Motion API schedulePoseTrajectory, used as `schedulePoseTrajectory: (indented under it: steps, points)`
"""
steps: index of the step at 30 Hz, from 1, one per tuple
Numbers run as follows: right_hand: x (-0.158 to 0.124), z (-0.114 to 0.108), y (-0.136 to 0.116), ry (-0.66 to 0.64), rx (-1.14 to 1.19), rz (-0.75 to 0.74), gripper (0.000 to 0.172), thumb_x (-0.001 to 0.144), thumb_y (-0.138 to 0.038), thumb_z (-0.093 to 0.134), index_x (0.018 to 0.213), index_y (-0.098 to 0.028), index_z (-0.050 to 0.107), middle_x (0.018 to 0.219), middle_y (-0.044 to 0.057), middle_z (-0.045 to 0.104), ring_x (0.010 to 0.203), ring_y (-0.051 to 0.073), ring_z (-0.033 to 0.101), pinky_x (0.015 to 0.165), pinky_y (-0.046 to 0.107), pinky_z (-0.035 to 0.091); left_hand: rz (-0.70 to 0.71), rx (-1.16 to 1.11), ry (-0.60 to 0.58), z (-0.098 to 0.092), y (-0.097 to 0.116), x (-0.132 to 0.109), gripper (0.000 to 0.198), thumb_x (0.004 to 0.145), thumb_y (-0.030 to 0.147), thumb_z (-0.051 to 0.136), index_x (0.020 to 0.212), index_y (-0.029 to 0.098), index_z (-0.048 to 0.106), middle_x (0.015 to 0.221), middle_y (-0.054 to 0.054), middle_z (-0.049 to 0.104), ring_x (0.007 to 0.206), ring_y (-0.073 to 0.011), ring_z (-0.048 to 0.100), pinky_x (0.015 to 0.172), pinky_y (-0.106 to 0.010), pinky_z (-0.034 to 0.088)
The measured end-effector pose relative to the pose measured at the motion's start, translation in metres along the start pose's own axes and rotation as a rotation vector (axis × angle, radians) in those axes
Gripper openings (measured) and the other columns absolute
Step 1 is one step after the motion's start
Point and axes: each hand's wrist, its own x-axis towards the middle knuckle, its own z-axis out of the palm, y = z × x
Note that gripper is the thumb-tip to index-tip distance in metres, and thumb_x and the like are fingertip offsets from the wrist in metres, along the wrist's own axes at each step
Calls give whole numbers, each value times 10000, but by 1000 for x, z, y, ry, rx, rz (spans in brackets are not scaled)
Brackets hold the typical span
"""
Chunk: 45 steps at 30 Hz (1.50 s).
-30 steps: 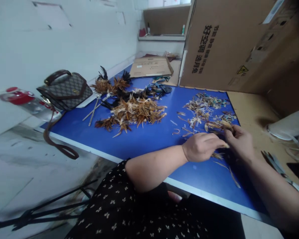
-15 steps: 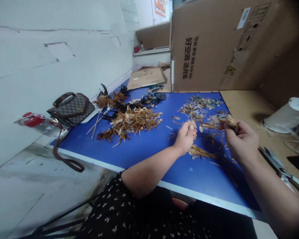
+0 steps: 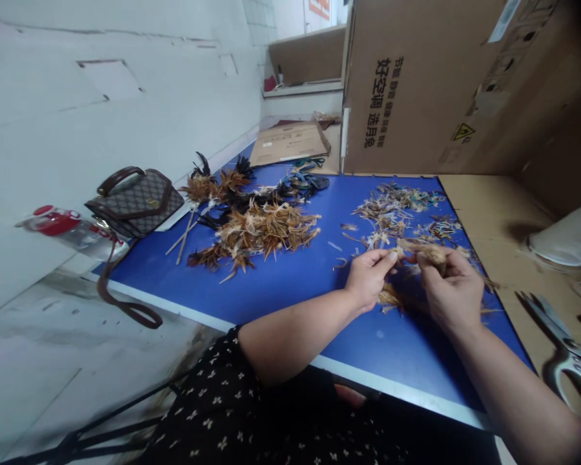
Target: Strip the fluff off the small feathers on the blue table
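My right hand [image 3: 452, 290] is closed around a small bundle of brown feathers [image 3: 428, 252] held just above the blue table [image 3: 290, 284]. My left hand [image 3: 368, 276] pinches a feather at the bundle's left end, its fingertips touching the bundle. A few loose brown feathers [image 3: 390, 297] lie on the table under and between my hands. A scatter of trimmed feather bits [image 3: 397, 210] spreads just beyond them. A large pile of brown and black feathers [image 3: 261, 226] lies further left.
A patterned handbag [image 3: 135, 200] and a plastic bottle [image 3: 72, 229] sit at the table's left edge. A big cardboard box [image 3: 440, 84] stands behind. Scissors [image 3: 561, 342] and a white roll [image 3: 569, 236] lie on the brown surface to the right.
My left hand lifted from the table and moved right to meet the bundle in my right hand; both hands now hold it together. The view shifted slightly.
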Motion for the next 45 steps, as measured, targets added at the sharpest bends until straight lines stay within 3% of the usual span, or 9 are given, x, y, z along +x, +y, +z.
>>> schedulePoseTrajectory:
  steps: [5, 9, 15, 18, 22, 26, 35, 40, 45]
  points:
    - [-4, 3, 3, -87, 62, 45, 279, 896, -475, 845, 1090, -278, 806, 1106, 77, 849, 1002, 291, 810, 958, 464, 682, -39, -109, 15, 0, -3, 1, 386, 737, 454, 1003, 923, 158, 841, 959, -59, 807, 906, -147, 702, 975, -323, 510]
    - [-5, -1, 5, -148, 67, 87, 303, 875, -451, 859, 1128, -292, 807, 1040, 74, 850, 939, 294, 819, 905, 467, 689, -55, -179, -17, -2, 1, 5, 389, 726, 449, 1012, 891, 143, 838, 905, -66, 788, 868, -155, 695, 967, -331, 512]
    - [8, -11, 19, -11, -35, 80, 296, 886, -454, 783, 1091, -242, 793, 920, 74, 827, 810, 244, 758, 786, 394, 640, -62, -243, 37, -4, 17, 12, 242, 798, 304, 960, 841, 137, 791, 891, -62, 763, 875, -148, 689, 972, -312, 490]
    - [15, -14, 30, 25, -102, 96, 300, 858, -444, 765, 1030, -199, 777, 912, 110, 817, 798, 253, 747, 747, 392, 619, -77, -243, -31, -4, 20, 11, 275, 782, 318, 976, 830, 137, 775, 869, -63, 750, 846, -151, 680, 917, -315, 497]
    - [16, -17, 30, -5, -168, 74, 447, 831, -485, 805, 1183, -211, 780, 1012, 107, 815, 878, 292, 761, 905, 500, 629, -39, -166, -167, -5, 15, 6, 410, 719, 454, 1032, 856, 141, 807, 874, -67, 764, 852, -153, 677, 932, -318, 507]
    - [10, -20, 7, -44, -195, -192, 286, 966, -482, 715, 1130, -262, 794, 1187, 115, 805, 1168, 335, 737, 1158, 571, 536, 30, 8, -234, -9, 9, 4, 465, 781, 575, 983, 891, 150, 828, 916, -70, 788, 871, -147, 667, 944, -314, 507]
    - [-4, -16, -6, -197, 2, -125, 296, 1002, -555, 764, 951, -264, 755, 888, 48, 763, 832, 240, 736, 869, 426, 642, -2, 130, -242, -9, 6, -3, 507, 797, 609, 960, 904, 141, 797, 851, -48, 769, 769, -134, 660, 834, -299, 535]
    - [-6, -17, -12, -196, -2, -183, 269, 1031, -517, 741, 918, -273, 755, 908, 49, 758, 871, 248, 733, 878, 438, 643, -134, -27, -173, 0, 12, -8, 547, 714, 545, 1027, 940, 142, 734, 795, -31, 749, 667, -152, 683, 722, -318, 577]
    - [-5, -16, -16, -213, 0, -262, 205, 1016, -461, 766, 915, -285, 800, 904, 55, 783, 909, 259, 733, 917, 469, 641, -162, -18, -192, 1, 16, -10, 517, 708, 505, 1034, 881, 143, 708, 687, 0, 683, 601, -114, 624, 585, -232, 441]
